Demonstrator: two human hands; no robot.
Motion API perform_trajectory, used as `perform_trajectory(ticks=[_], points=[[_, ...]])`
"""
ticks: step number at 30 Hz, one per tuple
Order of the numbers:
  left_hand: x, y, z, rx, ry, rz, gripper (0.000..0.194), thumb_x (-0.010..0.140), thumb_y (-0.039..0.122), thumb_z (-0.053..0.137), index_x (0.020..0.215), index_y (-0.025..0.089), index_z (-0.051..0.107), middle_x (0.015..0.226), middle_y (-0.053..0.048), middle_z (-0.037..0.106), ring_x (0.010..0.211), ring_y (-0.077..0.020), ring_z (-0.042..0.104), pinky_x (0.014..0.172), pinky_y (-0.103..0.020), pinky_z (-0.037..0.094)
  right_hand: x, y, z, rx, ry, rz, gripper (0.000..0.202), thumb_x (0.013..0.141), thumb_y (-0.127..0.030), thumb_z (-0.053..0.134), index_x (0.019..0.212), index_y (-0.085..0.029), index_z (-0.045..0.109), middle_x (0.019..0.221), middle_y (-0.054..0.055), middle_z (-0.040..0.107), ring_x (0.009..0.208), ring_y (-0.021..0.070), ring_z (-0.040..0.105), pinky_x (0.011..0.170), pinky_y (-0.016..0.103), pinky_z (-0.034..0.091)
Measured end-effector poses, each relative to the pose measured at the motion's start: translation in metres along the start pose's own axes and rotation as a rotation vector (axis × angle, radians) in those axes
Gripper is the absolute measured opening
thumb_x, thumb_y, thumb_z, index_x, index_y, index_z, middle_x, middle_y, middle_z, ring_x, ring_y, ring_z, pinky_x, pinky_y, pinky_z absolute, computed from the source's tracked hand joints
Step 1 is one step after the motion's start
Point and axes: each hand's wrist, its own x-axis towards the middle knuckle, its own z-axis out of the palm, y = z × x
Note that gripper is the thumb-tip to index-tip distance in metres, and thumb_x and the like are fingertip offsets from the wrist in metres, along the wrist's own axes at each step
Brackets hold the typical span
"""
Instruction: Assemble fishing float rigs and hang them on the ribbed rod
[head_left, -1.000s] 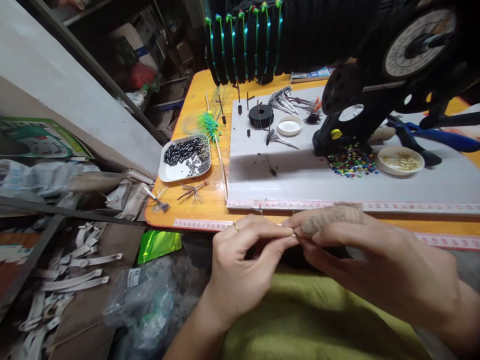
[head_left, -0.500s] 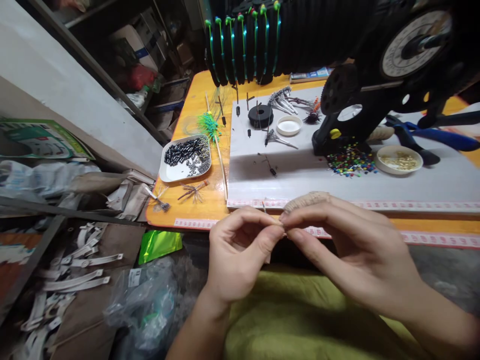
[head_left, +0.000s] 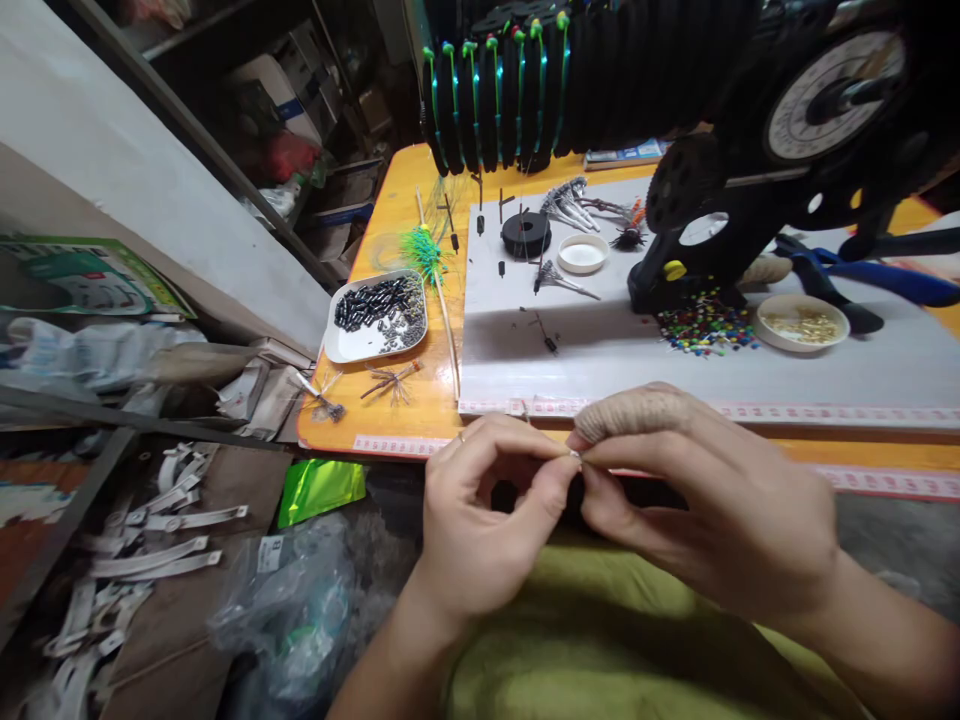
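My left hand (head_left: 480,515) pinches a small pale piece (head_left: 575,455) between thumb and forefinger, over my lap by the tabletop's (head_left: 382,245) near edge. My right hand's (head_left: 720,500) fingertips meet it; whether that grip closes on it I cannot tell. Something so tiny probably needs opposing fingertips; the finger wrap (head_left: 630,412) likely guards my skin. The shallow tray (head_left: 352,347) presumably keeps loose bits from rolling. The piece's direction and long axis stay hidden.

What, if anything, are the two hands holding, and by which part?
The left hand pinches a tiny pale piece, the right hand close against it; which part is too small to tell.
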Motion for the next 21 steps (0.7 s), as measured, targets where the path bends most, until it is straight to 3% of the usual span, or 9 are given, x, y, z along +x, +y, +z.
perform_trajectory(ticks=[4,6,9,12,17,21], points=[[0.002,-0.005,-0.005,0.309,0.043,0.389,0.022,0.079,0.003,0.073,0.096,0.016,0.07,0.084,-0.003,0.073,0.075,-0.0122,0.068,0.069,-0.021,0.055,0.006,-0.001,-0.002,0.114,-0.045,0.135,0.013,0.084,-0.007,0.063,0.088,-0.019,0.06,0.081,0.002,0.066,0.075,0.0126,0.066,0.066,0.022,0.053],[0.003,-0.004,-0.009,0.447,-0.002,0.473,0.024,0.08,0.004,0.073,0.1,0.017,0.069,0.086,-0.003,0.074,0.076,-0.012,0.069,0.071,-0.02,0.056,0.006,0.0,-0.004,0.147,-0.089,0.146,0.013,0.085,-0.007,0.062,0.089,-0.019,0.06,0.083,0.002,0.066,0.078,0.0122,0.066,0.068,0.022,0.052],[0.004,0.0,-0.013,0.585,-0.07,0.488,0.026,0.081,0.005,0.072,0.102,0.019,0.066,0.088,-0.003,0.074,0.075,-0.0121,0.068,0.07,-0.02,0.056,0.006,0.001,-0.006,0.122,-0.134,0.098,0.012,0.087,-0.01,0.063,0.094,-0.019,0.06,0.087,0.003,0.068,0.079,0.0136,0.067,0.069,0.023,0.053],[0.006,0.003,-0.011,0.469,-0.039,0.317,0.018,0.08,0.006,0.07,0.089,0.019,0.064,0.079,-0.001,0.067,0.066,-0.0099,0.061,0.059,-0.019,0.05,0.006,0.003,-0.005,0.011,-0.124,0.026,0.013,0.089,-0.012,0.063,0.098,-0.02,0.061,0.093,0.005,0.068,0.084,0.0164,0.067,0.075,0.026,0.054],[0.009,0.003,-0.006,-0.177,-0.089,-0.295,0.009,0.083,0.017,0.068,0.078,0.018,0.061,0.065,0.003,0.056,0.047,-0.0051,0.046,0.043,-0.016,0.039,0.006,0.005,-0.002,-0.003,-0.138,0.008,0.021,0.089,-0.01,0.063,0.108,-0.02,0.061,0.102,0.007,0.066,0.094,0.0171,0.066,0.084,0.026,0.054],[0.007,-0.002,-0.008,-0.513,-0.143,-0.517,0.022,0.083,0.033,0.075,0.079,0.017,0.06,0.061,0.004,0.055,0.036,-0.0005,0.036,0.035,-0.014,0.031,0.005,0.004,0.001,0.001,-0.108,-0.002,0.02,0.09,-0.009,0.062,0.106,-0.02,0.061,0.101,0.006,0.067,0.094,0.0171,0.067,0.085,0.027,0.055]])
